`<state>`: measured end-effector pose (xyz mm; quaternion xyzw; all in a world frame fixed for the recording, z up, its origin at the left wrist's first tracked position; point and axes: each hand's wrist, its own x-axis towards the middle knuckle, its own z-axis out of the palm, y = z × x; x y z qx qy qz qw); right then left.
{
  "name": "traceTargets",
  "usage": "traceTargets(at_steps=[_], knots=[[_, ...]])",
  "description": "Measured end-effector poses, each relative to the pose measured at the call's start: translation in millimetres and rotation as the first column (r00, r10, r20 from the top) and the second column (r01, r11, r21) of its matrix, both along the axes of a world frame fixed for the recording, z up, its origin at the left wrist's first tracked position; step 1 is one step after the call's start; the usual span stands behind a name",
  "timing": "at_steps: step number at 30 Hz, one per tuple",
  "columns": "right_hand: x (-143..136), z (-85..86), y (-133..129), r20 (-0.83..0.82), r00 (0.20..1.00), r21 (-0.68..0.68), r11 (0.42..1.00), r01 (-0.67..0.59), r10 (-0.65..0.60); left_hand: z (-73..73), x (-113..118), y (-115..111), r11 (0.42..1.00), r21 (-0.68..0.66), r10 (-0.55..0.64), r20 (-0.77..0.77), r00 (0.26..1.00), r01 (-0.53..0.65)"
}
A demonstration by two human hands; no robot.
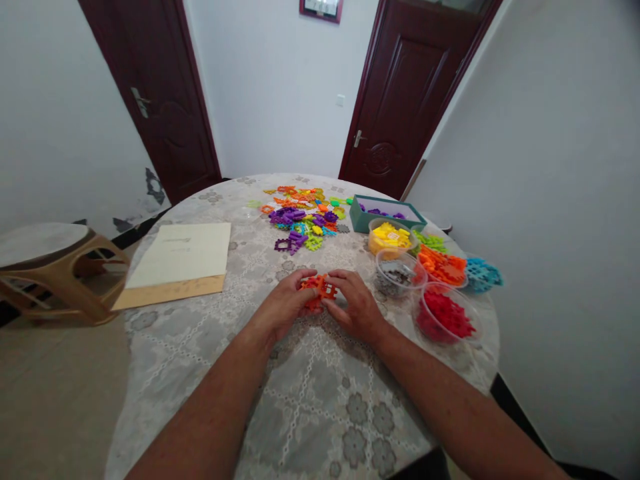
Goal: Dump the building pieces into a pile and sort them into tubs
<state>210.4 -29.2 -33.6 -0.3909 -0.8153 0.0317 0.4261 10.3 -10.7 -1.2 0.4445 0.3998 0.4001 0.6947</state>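
Observation:
Near the middle of the table, my left hand (287,300) and my right hand (356,303) meet around orange plastic interlocking pieces (316,291). The left fingers are closed on the left part of the orange pieces. On the other side, the thumb and fingers of my right hand pinch the right part, where a square opening shows. How the pieces join is partly hidden by my fingers. Beyond my hands lies a loose pile of interlocking pieces (287,216) in purple, orange, green, yellow and blue.
Right of my hands stand clear tubs of yellow pieces (391,235), grey pieces (397,272), orange pieces (443,265) and red pieces (447,315). Blue pieces (483,275) lie at the right edge. A green box (358,217) holds purple pieces. Paper sheets (180,257) lie left on the patterned tablecloth (300,380).

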Motion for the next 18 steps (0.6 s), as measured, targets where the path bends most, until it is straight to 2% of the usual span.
traceTargets(at_steps=[4,7,10,12,14,16,18], knots=[[-2.8,3.1,-0.9,-0.062,0.998,-0.045,0.999,-0.028,0.025,0.7,-0.2,2.3,1.0,0.013,-0.016,-0.022,1.0,0.017],[-4.2,3.5,0.5,-0.259,0.966,-0.214,0.976,-0.04,-0.017,0.7,0.3,4.0,0.999,0.028,-0.026,-0.04,0.999,0.027],[-4.4,1.0,4.4,-0.501,0.855,-0.46,0.878,-0.132,-0.134,2.4,1.6,3.5,0.996,0.082,-0.035,-0.074,0.997,0.041],[-4.2,-0.3,7.3,-0.59,0.791,-0.58,0.768,-0.273,-0.165,5.4,2.9,2.1,0.991,0.13,-0.024,-0.13,0.991,0.041],[-3.8,0.1,9.1,-0.627,0.76,-0.644,0.662,-0.382,-0.172,9.7,4.3,0.3,0.981,0.187,-0.017,-0.211,0.977,0.058],[-3.5,2.2,9.6,-0.639,0.747,-0.662,0.625,-0.413,-0.184,14.3,5.8,-1.5,0.966,0.238,-0.026,-0.284,0.958,0.097],[-3.2,5.4,8.9,-0.641,0.741,-0.659,0.637,-0.399,-0.199,17.3,7.2,-3.0,0.957,0.255,-0.06,-0.299,0.952,0.14]])
